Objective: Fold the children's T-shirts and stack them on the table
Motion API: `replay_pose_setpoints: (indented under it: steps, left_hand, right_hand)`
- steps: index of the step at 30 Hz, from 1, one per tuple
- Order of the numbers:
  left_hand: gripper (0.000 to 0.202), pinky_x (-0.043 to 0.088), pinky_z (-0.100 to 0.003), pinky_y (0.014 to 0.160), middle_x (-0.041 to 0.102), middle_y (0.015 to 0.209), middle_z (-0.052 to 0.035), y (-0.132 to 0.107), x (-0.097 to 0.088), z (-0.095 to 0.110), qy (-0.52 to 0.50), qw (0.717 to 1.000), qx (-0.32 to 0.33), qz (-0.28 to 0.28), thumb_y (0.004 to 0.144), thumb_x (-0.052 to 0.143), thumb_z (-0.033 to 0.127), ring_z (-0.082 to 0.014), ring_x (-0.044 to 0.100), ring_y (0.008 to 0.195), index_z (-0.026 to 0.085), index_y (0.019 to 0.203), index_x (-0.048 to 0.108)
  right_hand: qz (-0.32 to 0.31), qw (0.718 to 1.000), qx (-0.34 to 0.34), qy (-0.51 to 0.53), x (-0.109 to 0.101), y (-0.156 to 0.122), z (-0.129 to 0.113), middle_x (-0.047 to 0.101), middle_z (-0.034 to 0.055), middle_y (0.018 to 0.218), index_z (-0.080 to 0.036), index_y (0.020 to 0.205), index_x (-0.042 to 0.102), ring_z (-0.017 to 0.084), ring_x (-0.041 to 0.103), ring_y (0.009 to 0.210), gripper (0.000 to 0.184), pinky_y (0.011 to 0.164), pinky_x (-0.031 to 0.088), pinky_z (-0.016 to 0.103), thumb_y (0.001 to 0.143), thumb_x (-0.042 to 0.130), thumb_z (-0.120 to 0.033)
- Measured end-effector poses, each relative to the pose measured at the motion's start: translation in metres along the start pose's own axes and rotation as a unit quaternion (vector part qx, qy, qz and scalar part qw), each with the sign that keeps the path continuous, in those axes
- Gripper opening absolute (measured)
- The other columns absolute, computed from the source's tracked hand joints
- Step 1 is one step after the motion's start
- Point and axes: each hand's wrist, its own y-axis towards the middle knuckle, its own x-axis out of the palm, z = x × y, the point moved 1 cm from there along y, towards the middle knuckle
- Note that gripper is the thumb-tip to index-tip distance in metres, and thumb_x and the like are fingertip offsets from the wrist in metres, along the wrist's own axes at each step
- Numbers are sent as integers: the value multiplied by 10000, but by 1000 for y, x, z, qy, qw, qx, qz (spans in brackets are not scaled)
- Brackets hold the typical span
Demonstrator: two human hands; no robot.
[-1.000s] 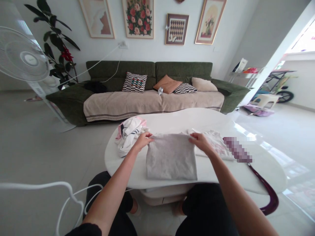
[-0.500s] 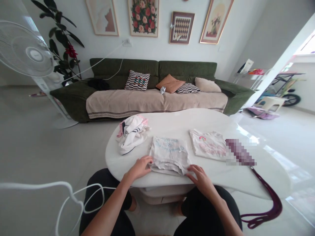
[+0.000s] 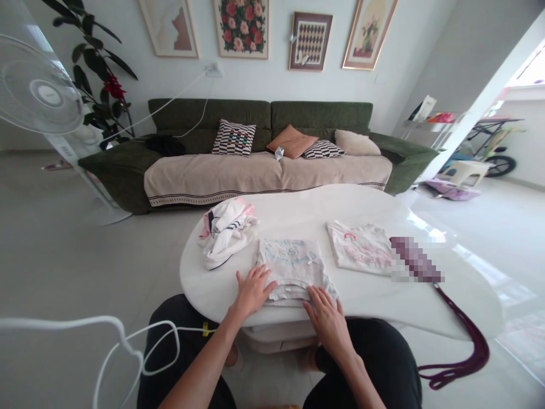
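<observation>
A folded white shirt (image 3: 289,258) with pale blue lettering lies on the white table (image 3: 370,298) in front of me. My left hand (image 3: 252,291) rests flat on its near left part, fingers spread. On the near right part lies my right hand (image 3: 327,315), its fingers stretched out over the cloth near the neckline. To the right is a second folded white shirt (image 3: 360,248) with pink print and a small rainbow. A crumpled white garment (image 3: 227,236) with pink and dark trim sits at the table's left end.
A purple strap (image 3: 466,329) hangs over the table's right edge from a blurred-out item (image 3: 415,258). A white cable (image 3: 128,341) loops at my left. A green sofa (image 3: 114,170) stands behind the table, and a white fan (image 3: 46,94) at far left.
Both hands have shifted from the folded shirt's side edges inward onto its top, and their fingers now lie flat. The view has tilted slightly.
</observation>
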Motion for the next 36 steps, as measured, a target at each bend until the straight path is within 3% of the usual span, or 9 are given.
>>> replay_pose_setpoints:
  steps: [6, 11, 14, 18, 21, 23, 29, 33, 36]
  left_hand:
    - [464, 262, -552, 939, 624, 966, -142, -38, -8, 49, 3, 1000, 5, 22, 862, 318, 490, -302, 513, 971, 170, 1014, 618]
    - [360, 329, -438, 937, 657, 890, -112, -22, -3, 100, -88, 982, 135, -96, 840, 411, 418, -263, 569, 913, 164, 942, 645]
    - [318, 396, -330, 886, 645, 1031, -66, -3, -12, 96, -172, 944, 227, -168, 817, 469, 347, -225, 579, 953, 188, 1055, 607]
    - [347, 384, -281, 915, 600, 1143, -56, 3, -26, 39, -212, 965, 122, -91, 869, 369, 296, -181, 538, 1056, 183, 1140, 554]
    - [345, 311, -403, 986, 506, 1266, -77, -11, -17, -3, -128, 991, 15, -41, 861, 378, 260, -220, 410, 1201, 187, 1155, 543]
    - [373, 276, -475, 995, 429, 1335, -80, -24, -5, -14, -83, 996, -3, -40, 857, 383, 239, -234, 326, 1259, 198, 1210, 494]
    - [369, 228, -537, 1009, 443, 1318, -105, -49, 0, 12, -88, 996, 19, -5, 867, 377, 246, -250, 331, 1253, 186, 1213, 489]
    - [328, 355, -377, 978, 561, 1167, -91, -86, -10, 44, -237, 969, 75, -16, 874, 355, 238, -195, 485, 1114, 195, 1136, 549]
    - [269, 425, -276, 902, 613, 1051, -56, -130, 17, 51, -312, 938, 118, -93, 834, 427, 229, -168, 557, 995, 220, 1042, 598]
  right_hand:
    - [-77, 996, 31, -34, -14, 47, 4, 526, 128, 1224, -178, 1193, 495, 307, 306, 1247, 453, 960, 137, 622, 880, 307, -445]
    - [-153, 988, -6, -19, -8, 115, -21, 412, 209, 1307, -86, 1263, 411, 336, 204, 1284, 560, 948, 140, 624, 832, 414, -445]
    - [-177, 982, -67, -6, -13, 136, -32, 306, 135, 1399, -172, 1317, 345, 292, 145, 1314, 614, 981, 174, 562, 769, 538, -371]
    - [-105, 991, -76, 38, -26, 115, -38, 310, 123, 1397, -173, 1327, 333, 255, 206, 1300, 533, 988, 250, 476, 813, 457, -243]
    - [-36, 985, -103, 133, -23, 66, -47, 531, 118, 1184, -187, 1219, 476, 213, 463, 1108, 379, 903, 375, 367, 873, 331, -245]
    - [-39, 976, -150, 150, -15, 33, -55, 559, 90, 1140, -238, 1167, 524, 223, 486, 1061, 341, 894, 379, 375, 867, 376, -303]
    - [-72, 974, -196, 91, -11, -3, -46, 515, 52, 1232, -294, 1138, 529, 246, 407, 1158, 358, 1010, 174, 512, 813, 473, -432]
    - [-128, 967, -209, 71, -25, 21, -14, 529, 23, 1222, -302, 1095, 546, 242, 367, 1210, 319, 1011, 86, 561, 779, 509, -296]
    - [-144, 969, -194, 45, -40, 40, 6, 528, 31, 1232, -301, 1061, 583, 257, 307, 1258, 363, 996, 76, 588, 751, 470, -149]
